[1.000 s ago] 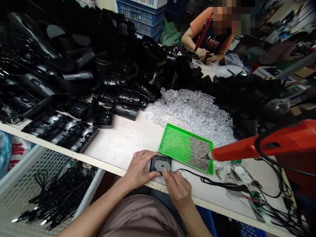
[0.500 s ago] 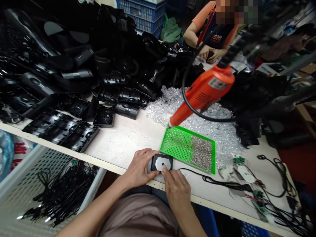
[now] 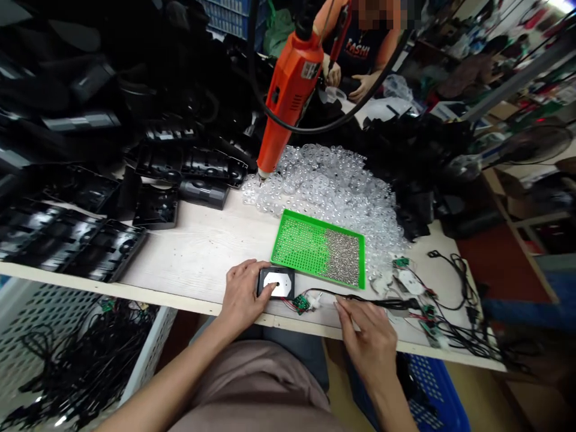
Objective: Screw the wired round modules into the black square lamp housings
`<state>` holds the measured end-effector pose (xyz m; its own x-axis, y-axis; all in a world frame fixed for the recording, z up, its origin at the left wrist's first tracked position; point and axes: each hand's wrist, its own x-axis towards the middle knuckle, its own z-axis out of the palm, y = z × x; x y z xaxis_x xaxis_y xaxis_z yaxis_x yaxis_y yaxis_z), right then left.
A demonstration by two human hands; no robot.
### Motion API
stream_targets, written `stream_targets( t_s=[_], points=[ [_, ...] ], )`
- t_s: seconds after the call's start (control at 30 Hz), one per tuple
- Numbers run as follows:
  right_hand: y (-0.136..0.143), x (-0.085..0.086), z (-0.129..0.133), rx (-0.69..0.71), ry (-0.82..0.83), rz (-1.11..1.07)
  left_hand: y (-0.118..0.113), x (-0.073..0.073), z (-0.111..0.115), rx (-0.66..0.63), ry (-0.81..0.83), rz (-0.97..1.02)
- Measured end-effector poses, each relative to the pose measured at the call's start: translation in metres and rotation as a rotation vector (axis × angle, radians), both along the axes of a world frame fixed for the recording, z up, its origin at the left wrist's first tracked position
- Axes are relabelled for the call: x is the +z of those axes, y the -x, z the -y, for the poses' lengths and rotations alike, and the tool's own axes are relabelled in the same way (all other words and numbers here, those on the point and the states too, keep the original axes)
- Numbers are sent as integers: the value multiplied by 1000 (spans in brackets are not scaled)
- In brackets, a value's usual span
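Observation:
My left hand (image 3: 245, 294) is closed on a small black plastic housing (image 3: 291, 290) at the bench's front edge, its thumb lying on the silvery plate (image 3: 278, 279) set in the housing. A small green circuit board (image 3: 300, 303) with red wires and a white plastic part (image 3: 315, 300) lies just right of the housing. Further right, my right hand (image 3: 366, 330) rests low over the bench beside a black cable (image 3: 351, 296). Its thumb and forefinger are pinched together; whatever is between them is too small to make out.
Behind the housing lies a green perforated tray (image 3: 281, 240) of small screws (image 3: 344, 258). An orange electric screwdriver (image 3: 288, 96) hangs above clear plastic pieces (image 3: 333, 186). Black shells (image 3: 101, 249) crowd the left. Wired boards (image 3: 427, 327) lie right. A co-worker (image 3: 355, 48) sits opposite.
My right hand has left the plate and moved right, to beside the cable. The circuit board with red wires now shows by the housing. The view has shifted right; the screwdriver hangs more upright.

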<state>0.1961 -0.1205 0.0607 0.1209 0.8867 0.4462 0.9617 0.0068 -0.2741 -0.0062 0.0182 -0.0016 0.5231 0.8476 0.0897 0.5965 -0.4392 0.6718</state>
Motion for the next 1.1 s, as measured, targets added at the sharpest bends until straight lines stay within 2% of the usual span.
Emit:
stream_targets(
  t_s=[0.07,0.17,0.3,0.4,0.53,0.63,0.77,0.93,1.0,1.1],
  points=[
    [-9,-2,11,49,76,88,0,-2,-1,1,-12,-10],
    [-3,-19,10,175,186,254,-1,-4,0,-3,-23,-20],
    [8,-36,-3,156,276,414,-2,-1,1,12,-13,-26],
    [7,-31,0,143,269,495,-2,2,3,17,-12,-12],
    [9,-9,3,70,218,523,-2,3,4,21,-2,1],
    [20,-1,-13,114,111,276,-2,3,4,21,-2,12],
    [35,-15,-45,220,50,-234,-2,5,6,16,0,21],
    [38,-42,-59,59,95,-794,-2,8,8,20,13,41],
    [36,-46,-59,39,116,-898,-1,8,9,24,11,43],
    [37,-47,-60,60,146,-814,-1,8,9,22,13,47]
  ],
)
